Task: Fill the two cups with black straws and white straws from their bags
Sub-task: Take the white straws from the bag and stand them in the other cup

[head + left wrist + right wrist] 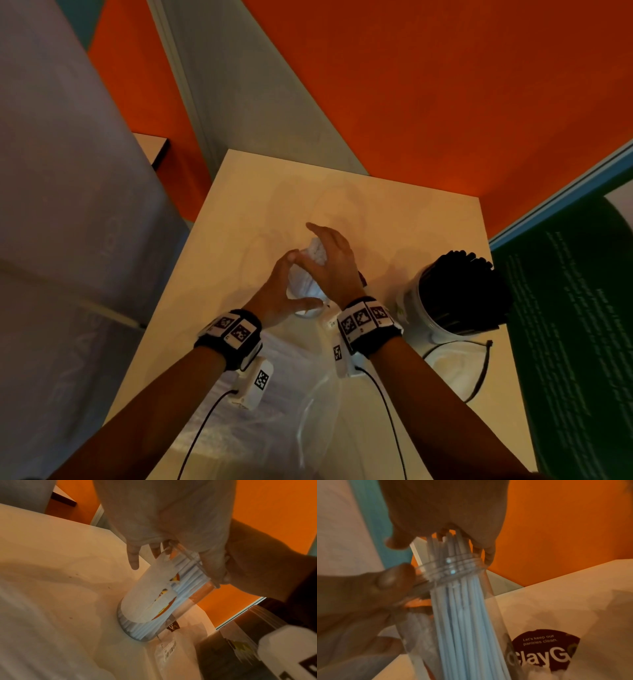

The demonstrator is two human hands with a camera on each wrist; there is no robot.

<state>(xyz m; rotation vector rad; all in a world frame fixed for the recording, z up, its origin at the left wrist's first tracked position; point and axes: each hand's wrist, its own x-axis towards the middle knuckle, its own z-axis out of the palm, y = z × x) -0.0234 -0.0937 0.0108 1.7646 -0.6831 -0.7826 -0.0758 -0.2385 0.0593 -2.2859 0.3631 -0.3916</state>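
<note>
A clear cup [306,297] with a ridged rim and a partly torn white label stands mid-table [239,212], packed with pale white straws [460,615] whose tips poke unevenly above the rim. The left hand [277,291] curls thumb and fingers round the cup's upper part, while the right hand [329,260] lies flat, fingers straight, on the straw tips. To the right stands a second cup [424,308] full of black straws [459,291]; crumpled clear bags [274,394] lie nearer the person.

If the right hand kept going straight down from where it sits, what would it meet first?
Probably the tops of the white straws standing in the clear cup; the right hand is directly over them, possibly already touching.
</note>
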